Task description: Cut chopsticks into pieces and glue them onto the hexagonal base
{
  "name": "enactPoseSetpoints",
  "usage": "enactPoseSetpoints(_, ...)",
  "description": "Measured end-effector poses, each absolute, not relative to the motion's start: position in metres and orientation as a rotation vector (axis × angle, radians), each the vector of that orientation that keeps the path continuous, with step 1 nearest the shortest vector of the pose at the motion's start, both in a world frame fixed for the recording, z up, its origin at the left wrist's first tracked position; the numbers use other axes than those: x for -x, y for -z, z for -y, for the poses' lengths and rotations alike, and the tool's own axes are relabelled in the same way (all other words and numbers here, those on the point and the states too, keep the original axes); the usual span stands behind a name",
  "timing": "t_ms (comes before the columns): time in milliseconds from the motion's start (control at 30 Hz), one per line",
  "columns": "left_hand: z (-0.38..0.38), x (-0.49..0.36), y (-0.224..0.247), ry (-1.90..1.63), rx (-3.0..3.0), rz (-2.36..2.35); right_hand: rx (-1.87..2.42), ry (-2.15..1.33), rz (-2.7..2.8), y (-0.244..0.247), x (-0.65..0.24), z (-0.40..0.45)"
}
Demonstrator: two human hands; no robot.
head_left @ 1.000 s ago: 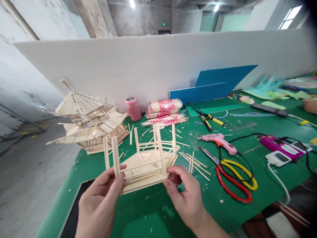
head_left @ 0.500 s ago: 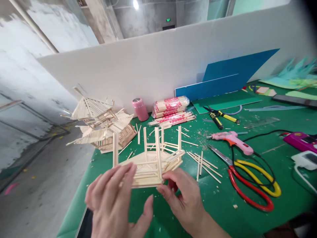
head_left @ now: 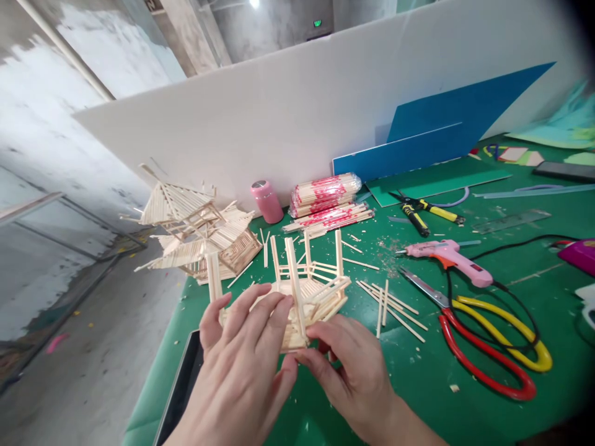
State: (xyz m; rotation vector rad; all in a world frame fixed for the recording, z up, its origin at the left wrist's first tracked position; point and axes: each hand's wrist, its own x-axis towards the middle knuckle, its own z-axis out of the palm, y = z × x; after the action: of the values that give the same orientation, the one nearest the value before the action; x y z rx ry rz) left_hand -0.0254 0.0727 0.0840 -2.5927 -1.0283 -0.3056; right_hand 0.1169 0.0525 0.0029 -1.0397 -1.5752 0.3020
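A half-built model of pale wooden sticks (head_left: pixel 320 288), with a flat base, upright posts and low railings, is in front of me. My right hand (head_left: pixel 351 362) pinches the front corner of its base between thumb and fingers, beside a post. My left hand (head_left: pixel 248 356) reaches over the front left side, fingers stretched towards that same post and thumb near the base's front edge. The left hand hides much of the front railing; whether its fingertips press on the sticks is unclear. Several loose sticks (head_left: pixel 393 310) lie to the right of the model.
A finished-looking stick pavilion (head_left: pixel 199 229) stands back left. Behind are a pink flask (head_left: pixel 267 203) and wrapped stick bundles (head_left: pixel 325 195). To the right lie pliers (head_left: pixel 421 214), a pink glue gun (head_left: pixel 449 260) with its cable and large scissors (head_left: pixel 488 347). A dark flat device (head_left: pixel 181 384) lies front left.
My left hand has moved right and inward, its fingers now by the front post and its thumb closer to the base. My right hand keeps its pinch. The view has shifted slightly.
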Motion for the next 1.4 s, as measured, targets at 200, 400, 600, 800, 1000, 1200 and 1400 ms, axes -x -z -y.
enactPoseSetpoints(200,-0.074,0.026,-0.084,0.311,2.593,1.045,1.038,-0.305,1.581,-0.003,-0.117,-0.053)
enactPoseSetpoints(400,-0.074,0.026,-0.084,0.342,2.596,1.052,1.036,-0.285,1.592,-0.004,-0.117,-0.051)
enactPoseSetpoints(600,-0.074,0.025,-0.085,0.364,2.604,1.020,1.025,-0.278,1.584,-0.003,-0.115,-0.052)
enactPoseSetpoints(800,-0.074,0.026,-0.082,0.391,2.626,1.057,1.017,-0.270,1.592,-0.003,-0.116,-0.053)
enactPoseSetpoints(1000,-0.073,0.030,-0.081,0.378,2.617,1.076,1.041,-0.290,1.593,-0.005,-0.119,-0.052)
enactPoseSetpoints(1200,-0.075,0.031,-0.088,0.512,2.672,1.149,1.046,-0.322,1.590,-0.004,-0.121,-0.052)
enactPoseSetpoints(1400,-0.084,0.023,-0.092,0.502,2.721,1.232,1.041,-0.343,1.619,-0.004,-0.122,-0.051)
